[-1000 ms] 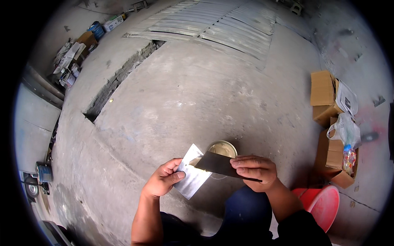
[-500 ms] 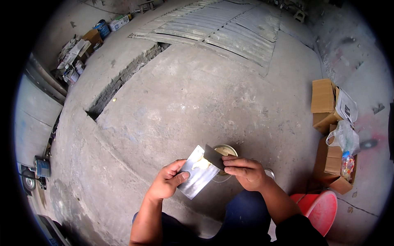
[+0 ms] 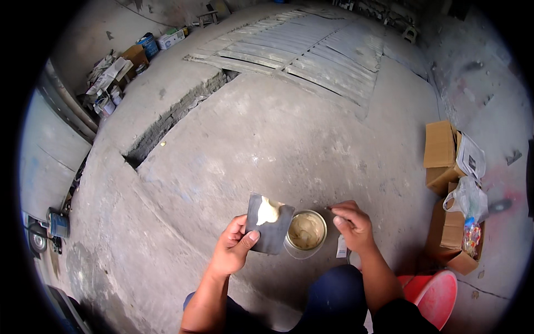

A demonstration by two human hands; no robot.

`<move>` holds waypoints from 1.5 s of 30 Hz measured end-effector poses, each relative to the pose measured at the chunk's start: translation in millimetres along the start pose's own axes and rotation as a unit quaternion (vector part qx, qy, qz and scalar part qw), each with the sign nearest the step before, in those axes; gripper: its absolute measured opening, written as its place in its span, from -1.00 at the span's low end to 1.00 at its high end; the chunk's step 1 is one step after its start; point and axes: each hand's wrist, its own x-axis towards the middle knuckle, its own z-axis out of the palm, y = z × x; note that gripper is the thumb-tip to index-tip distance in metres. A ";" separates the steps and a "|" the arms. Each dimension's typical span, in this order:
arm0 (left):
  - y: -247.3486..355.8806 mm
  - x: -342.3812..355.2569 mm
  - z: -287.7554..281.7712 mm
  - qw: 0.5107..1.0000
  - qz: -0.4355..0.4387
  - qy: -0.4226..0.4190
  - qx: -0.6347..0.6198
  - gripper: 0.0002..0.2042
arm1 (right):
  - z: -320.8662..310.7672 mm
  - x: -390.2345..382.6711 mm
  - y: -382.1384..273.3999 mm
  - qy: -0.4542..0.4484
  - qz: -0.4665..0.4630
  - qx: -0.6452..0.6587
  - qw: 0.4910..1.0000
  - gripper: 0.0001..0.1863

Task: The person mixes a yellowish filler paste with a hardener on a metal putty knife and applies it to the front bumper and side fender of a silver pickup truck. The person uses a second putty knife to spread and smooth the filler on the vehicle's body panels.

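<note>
My left hand (image 3: 235, 245) grips a flat grey metal plate (image 3: 267, 238) by its near left edge, thumb on top. A dollop of pale cream putty (image 3: 268, 211) sits on the plate's upper part. Just right of the plate stands an open round can (image 3: 324, 236) holding beige putty (image 3: 304, 231) with a stirred surface. My right hand (image 3: 354, 225) hovers right of the can, apart from it, fingers and thumb pinched together. Only a small dark tip shows at the fingertips, so what they hold cannot be made out.
Below my right hand lie a small white piece (image 3: 341, 247) and a partly hidden round rim. A red basin (image 3: 436, 300) stands at lower right. Cardboard boxes (image 3: 440, 145) and a plastic bag (image 3: 470, 197) line the right wall. A trench (image 3: 172, 119) cuts the concrete floor at left.
My right hand has moved right, away from the plate and can; the dark scraper it held over the plate no longer shows clearly. The plate has turned more upright, and the can's putty is uncovered.
</note>
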 end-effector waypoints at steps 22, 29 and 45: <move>10.2 14.9 13.6 0.911 0.240 0.000 0.334 -0.59 | 63.5 35.4 -36.3 -0.095 0.245 0.400 0.878 -0.61; 6.4 14.4 -11.2 0.962 0.064 0.040 0.261 -0.69 | 28.6 66.4 -55.4 -0.076 0.092 0.401 0.908 -0.72; 17.2 11.9 -14.6 0.995 0.033 0.012 -0.098 -0.64 | 50.5 40.0 -25.5 -0.158 -0.007 -0.071 0.985 -0.51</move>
